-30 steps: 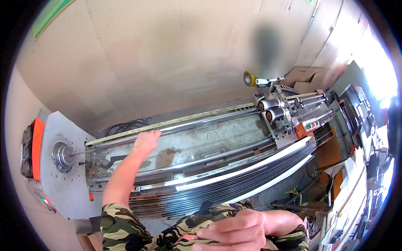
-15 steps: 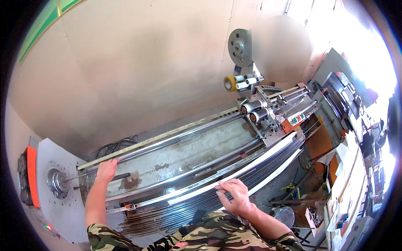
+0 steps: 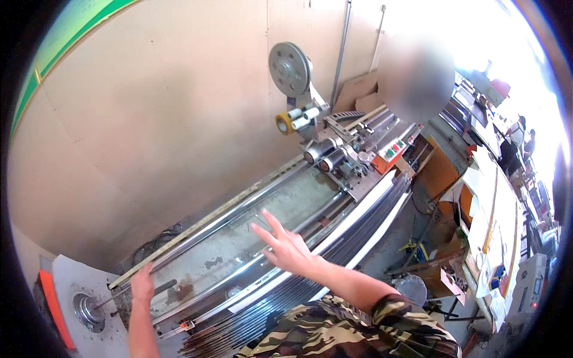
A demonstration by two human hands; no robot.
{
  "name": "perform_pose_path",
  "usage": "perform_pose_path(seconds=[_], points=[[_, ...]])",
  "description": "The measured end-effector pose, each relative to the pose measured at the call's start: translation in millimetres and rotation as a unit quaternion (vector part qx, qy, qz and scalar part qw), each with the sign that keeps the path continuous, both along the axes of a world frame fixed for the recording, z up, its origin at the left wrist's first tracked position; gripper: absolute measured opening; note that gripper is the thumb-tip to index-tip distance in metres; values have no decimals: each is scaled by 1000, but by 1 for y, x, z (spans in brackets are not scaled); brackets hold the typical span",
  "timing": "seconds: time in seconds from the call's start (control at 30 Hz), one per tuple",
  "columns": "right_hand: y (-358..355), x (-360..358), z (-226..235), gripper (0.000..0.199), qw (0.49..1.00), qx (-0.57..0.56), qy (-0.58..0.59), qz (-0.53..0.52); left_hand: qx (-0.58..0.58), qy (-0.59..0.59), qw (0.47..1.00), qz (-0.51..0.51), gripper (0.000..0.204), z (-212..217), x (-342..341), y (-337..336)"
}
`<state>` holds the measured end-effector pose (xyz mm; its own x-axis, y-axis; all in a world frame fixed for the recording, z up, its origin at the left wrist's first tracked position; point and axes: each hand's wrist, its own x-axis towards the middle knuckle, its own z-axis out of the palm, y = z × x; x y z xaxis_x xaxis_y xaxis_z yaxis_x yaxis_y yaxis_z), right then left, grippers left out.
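At the left end of a long machine, my left hand (image 3: 142,283) is closed around a thin metal rod (image 3: 121,293) that runs out of a round chuck (image 3: 89,310). Its fingertips are partly hidden. A dark bar (image 3: 165,287) lies just beside that hand. My right hand (image 3: 290,249) is held over the grey machine bed (image 3: 253,232), fingers spread and nothing in them. In front of the bed, a bundle of thin dark rods (image 3: 245,316) lies beside long white strips (image 3: 334,241).
At the far end of the rails (image 3: 239,195) sits a roller carriage (image 3: 334,156) with a grey reel (image 3: 290,68) above. An orange control box (image 3: 389,156) has red and green buttons. Cardboard (image 3: 439,168) and a cluttered table (image 3: 489,221) stand to the right.
My right hand has moved from near my body out over the bed, and its bent fingers have spread. My left hand stays near the chuck. The view has turned to the right.
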<state>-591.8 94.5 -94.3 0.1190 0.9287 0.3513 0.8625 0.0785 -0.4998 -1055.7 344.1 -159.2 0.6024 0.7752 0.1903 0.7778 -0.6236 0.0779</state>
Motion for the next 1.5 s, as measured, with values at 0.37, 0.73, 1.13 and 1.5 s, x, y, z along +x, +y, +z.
perform_pose_path(seconds=[0.37,0.73,1.13,1.5], points=[[-131,55,-66,10,963,-173,-7,-206,-251,-95,957,-111,21,-18,166,-271],[-168,118,-101,31,950,-271,-11,-155,-234,-75,958,-145,20,-25,235,-312],[-149,236,-159,11,996,-72,-59,-13,-115,45,987,-98,13,-87,348,-313],[-144,258,-160,23,982,-88,-12,168,-133,349,927,-26,15,-65,383,-316]])
